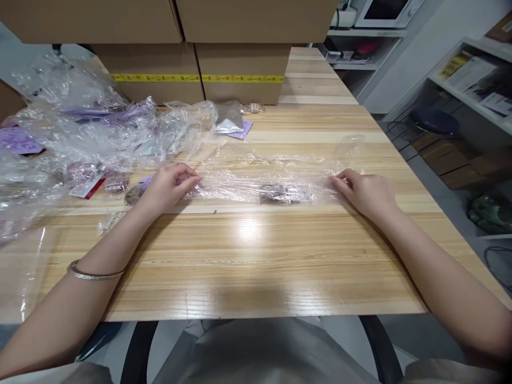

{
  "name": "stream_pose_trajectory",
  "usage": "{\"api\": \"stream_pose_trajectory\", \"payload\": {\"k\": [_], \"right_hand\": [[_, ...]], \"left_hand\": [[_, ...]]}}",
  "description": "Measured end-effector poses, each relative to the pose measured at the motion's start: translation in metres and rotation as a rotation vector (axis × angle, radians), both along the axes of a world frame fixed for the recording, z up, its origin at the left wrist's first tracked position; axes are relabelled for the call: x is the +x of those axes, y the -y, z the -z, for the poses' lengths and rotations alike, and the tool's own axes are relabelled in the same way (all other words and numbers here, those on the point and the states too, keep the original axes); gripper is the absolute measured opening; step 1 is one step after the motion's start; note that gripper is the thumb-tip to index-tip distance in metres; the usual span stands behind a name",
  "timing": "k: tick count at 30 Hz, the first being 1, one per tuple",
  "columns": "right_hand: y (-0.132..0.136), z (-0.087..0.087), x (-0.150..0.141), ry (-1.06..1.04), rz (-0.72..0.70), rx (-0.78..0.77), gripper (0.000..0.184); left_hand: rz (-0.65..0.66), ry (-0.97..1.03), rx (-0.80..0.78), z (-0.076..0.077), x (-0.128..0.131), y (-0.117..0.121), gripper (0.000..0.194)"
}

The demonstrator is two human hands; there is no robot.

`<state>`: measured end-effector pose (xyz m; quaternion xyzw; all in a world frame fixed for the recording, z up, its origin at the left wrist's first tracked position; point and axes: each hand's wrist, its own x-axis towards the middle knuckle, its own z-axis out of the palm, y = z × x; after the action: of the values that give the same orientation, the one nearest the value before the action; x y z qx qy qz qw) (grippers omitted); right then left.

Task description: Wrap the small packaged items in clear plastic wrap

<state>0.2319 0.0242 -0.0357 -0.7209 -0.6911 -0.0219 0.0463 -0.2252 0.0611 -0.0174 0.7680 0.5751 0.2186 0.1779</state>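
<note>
Clear plastic film (232, 184) stretches across the wooden table between my two hands. Its left end is pinched between the thumb and fingers of my left hand (170, 184), which wears a bangle on the wrist. On the other side my right hand (362, 189) pinches the right end. A small dark item with a silvery part (280, 193) lies under or inside the film, nearer to my right hand; the plastic and its glare hide what it is. Loose film spreads out flat behind it.
Crumpled clear plastic (68, 106) covers the table's left side, with purple packets and a red-and-white card (88, 184) among it. A grey pouch (229, 117) lies before stacked cardboard boxes (240, 61). The table's right edge (416, 176) faces a stool (434, 121) and shelves.
</note>
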Motion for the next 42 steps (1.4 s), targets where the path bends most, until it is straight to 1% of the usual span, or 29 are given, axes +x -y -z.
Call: {"api": "stream_pose_trajectory", "payload": {"k": [2,3,5,6,7,9,10,11,12,13,15,17,19,21,24,26,27,29,31,33,34,35,36,37,38,39,40,41,42], "right_hand": [[0.001,-0.001,-0.001,0.004,0.008,0.024,0.049],[0.003,-0.003,-0.003,0.006,-0.025,0.079,0.049],[0.010,-0.006,-0.009,0.008,-0.166,0.245,0.048],[0.015,-0.007,-0.012,-0.001,-0.276,0.307,0.048],[0.018,-0.009,-0.015,-0.023,-0.402,0.321,0.048],[0.024,-0.009,-0.020,-0.099,-0.625,0.220,0.049],[0.025,-0.008,-0.022,-0.139,-0.700,0.142,0.051],[0.024,-0.006,-0.022,-0.173,-0.740,0.073,0.053],[0.022,-0.003,-0.021,-0.199,-0.748,0.033,0.054],[0.020,0.000,-0.019,-0.218,-0.738,0.020,0.054],[0.013,0.006,-0.012,-0.243,-0.711,0.046,0.051],[0.007,0.010,-0.003,-0.255,-0.687,0.083,0.046],[0.002,0.012,0.006,-0.264,-0.652,0.119,0.038],[0.000,0.012,0.012,-0.295,-0.590,0.166,0.033],[-0.003,0.013,0.016,-0.383,-0.463,0.251,0.032],[-0.006,0.013,0.016,-0.403,-0.380,0.289,0.034],[-0.008,0.014,0.015,-0.393,-0.333,0.291,0.034],[-0.011,0.015,0.011,-0.347,-0.237,0.248,0.034],[-0.012,0.015,0.006,-0.273,-0.147,0.205,0.037],[-0.009,0.012,-0.001,-0.166,-0.093,0.262,0.044],[-0.006,0.010,-0.004,-0.116,-0.101,0.316,0.048],[-0.002,0.008,-0.008,-0.083,-0.154,0.356,0.051],[0.002,0.005,-0.010,-0.076,-0.254,0.356,0.052],[0.005,0.003,-0.012,-0.095,-0.382,0.311,0.052],[0.009,0.002,-0.013,-0.131,-0.512,0.236,0.051],[0.011,0.001,-0.012,-0.171,-0.616,0.159,0.049],[0.013,0.002,-0.011,-0.209,-0.676,0.105,0.046],[0.013,0.004,-0.010,-0.242,-0.694,0.085,0.042],[0.012,0.006,-0.008,-0.272,-0.681,0.094,0.038]], "left_hand": [[0.040,-0.152,0.135,-0.001,0.004,0.002,0.030],[0.042,-0.216,0.215,-0.002,0.006,0.004,0.028],[0.047,-0.278,0.391,-0.004,0.011,0.012,0.026],[0.089,-0.275,0.454,-0.005,0.014,0.016,0.027],[0.173,-0.259,0.480,-0.006,0.018,0.020,0.029],[0.421,-0.225,0.426,-0.004,0.025,0.026,0.035],[0.529,-0.223,0.359,-0.003,0.028,0.027,0.038],[0.597,-0.233,0.281,0.000,0.030,0.027,0.042],[0.616,-0.246,0.212,0.003,0.031,0.025,0.045],[0.599,-0.256,0.162,0.006,0.031,0.023,0.046],[0.521,-0.248,0.110,0.010,0.025,0.015,0.046],[0.456,-0.187,0.090,0.011,0.016,0.007,0.044],[0.384,-0.098,0.054,0.007,0.005,0.003,0.041],[0.278,-0.015,0.010,0.002,-0.003,0.001,0.041],[0.096,0.044,-0.023,-0.004,-0.008,0.001,0.043],[0.019,0.039,-0.031,-0.004,-0.008,0.000,0.043],[0.000,0.023,-0.027,-0.003,-0.007,0.000,0.042],[-0.006,-0.034,-0.007,-0.001,-0.004,-0.001,0.038],[0.001,-0.134,0.035,0.002,0.001,0.000,0.033],[-0.021,-0.245,0.166,0.002,0.009,0.004,0.031],[-0.034,-0.284,0.263,0.002,0.014,0.007,0.031],[-0.024,-0.309,0.360,0.001,0.019,0.011,0.032],[0.026,-0.316,0.433,0.000,0.023,0.015,0.034],[0.119,-0.309,0.463,-0.001,0.027,0.019,0.036],[0.240,-0.302,0.444,-0.001,0.030,0.022,0.038],[0.364,-0.296,0.387,-0.001,0.031,0.024,0.039],[0.463,-0.293,0.310,-0.001,0.032,0.024,0.040],[0.520,-0.288,0.230,0.000,0.031,0.024,0.040],[0.526,-0.280,0.161,0.000,0.028,0.022,0.040]]}}
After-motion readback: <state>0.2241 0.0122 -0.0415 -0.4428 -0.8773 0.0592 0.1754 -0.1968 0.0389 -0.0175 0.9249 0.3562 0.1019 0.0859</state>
